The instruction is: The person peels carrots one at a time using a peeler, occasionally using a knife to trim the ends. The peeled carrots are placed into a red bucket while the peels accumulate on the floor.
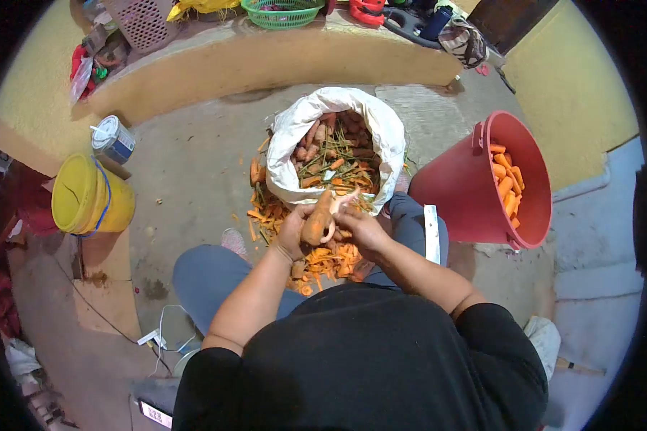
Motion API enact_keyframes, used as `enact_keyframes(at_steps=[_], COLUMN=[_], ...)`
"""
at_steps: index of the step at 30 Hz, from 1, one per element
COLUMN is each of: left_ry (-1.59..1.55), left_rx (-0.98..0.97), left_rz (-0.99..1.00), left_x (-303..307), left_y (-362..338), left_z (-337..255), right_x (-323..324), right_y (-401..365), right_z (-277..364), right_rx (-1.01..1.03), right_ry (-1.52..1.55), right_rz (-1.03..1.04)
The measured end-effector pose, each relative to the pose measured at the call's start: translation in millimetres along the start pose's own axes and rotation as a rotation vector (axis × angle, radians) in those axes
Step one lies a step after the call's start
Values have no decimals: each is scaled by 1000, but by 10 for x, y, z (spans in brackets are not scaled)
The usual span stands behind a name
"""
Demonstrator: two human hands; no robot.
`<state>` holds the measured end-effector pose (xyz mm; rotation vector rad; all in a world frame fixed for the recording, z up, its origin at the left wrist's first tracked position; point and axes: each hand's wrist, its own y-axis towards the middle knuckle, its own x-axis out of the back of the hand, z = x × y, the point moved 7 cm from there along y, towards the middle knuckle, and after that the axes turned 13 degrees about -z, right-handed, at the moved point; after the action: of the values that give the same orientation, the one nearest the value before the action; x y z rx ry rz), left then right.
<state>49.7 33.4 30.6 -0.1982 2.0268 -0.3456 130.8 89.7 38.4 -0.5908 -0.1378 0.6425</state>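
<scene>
My left hand [293, 231] is closed around a thick, unwashed-looking carrot [315, 227], held above the peelings between my knees. In my right hand [363, 228] is a pale peeler [331, 228], its curved part against the carrot's side; the fingers partly cover it. Just beyond my hands stands a white sack [389, 136] with its rim rolled down. Inside it are brownish carrots [311, 136] mixed with green stalks. Orange peelings [331, 264] lie heaped on the floor beneath my hands and along the sack's left side.
To the right, a red tub [449, 187] leans, holding peeled carrots [509, 183]. A yellow bucket [115, 205] and a small white bucket [115, 144] stand left. A white strip [432, 233] lies on my right knee. Behind the sack runs a low ledge [266, 61] bearing a green basket [284, 16].
</scene>
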Motion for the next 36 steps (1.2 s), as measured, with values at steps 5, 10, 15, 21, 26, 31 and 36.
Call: enact_keyframes(at_steps=[5,10,15,21,26,31,36], left_ry=[-72,147,201,-31,-121,-54,-164], left_rx=[97,75,-1,14,21,30,9], left_rz=[-147,-71,-228,-284,-287,-257,-244], left_x=[-41,-17,35,172,104,34,129], left_y=[-82,-18,-21,10,10,-93,-31], left_z=[43,98,22,18,29,-16,9], right_x=[1,68,471,424,117,150,-195], right_y=[180,164,215,-105,-61,8,-205], right_z=[120,71,735,1146,1047,1267,1279], right_rx=[5,7,442,432,822,739,1098], right_ry=[80,-43,-340,-346,-818,-990,-1060], right_rz=[41,-24,-429,-70,131,-255,-407])
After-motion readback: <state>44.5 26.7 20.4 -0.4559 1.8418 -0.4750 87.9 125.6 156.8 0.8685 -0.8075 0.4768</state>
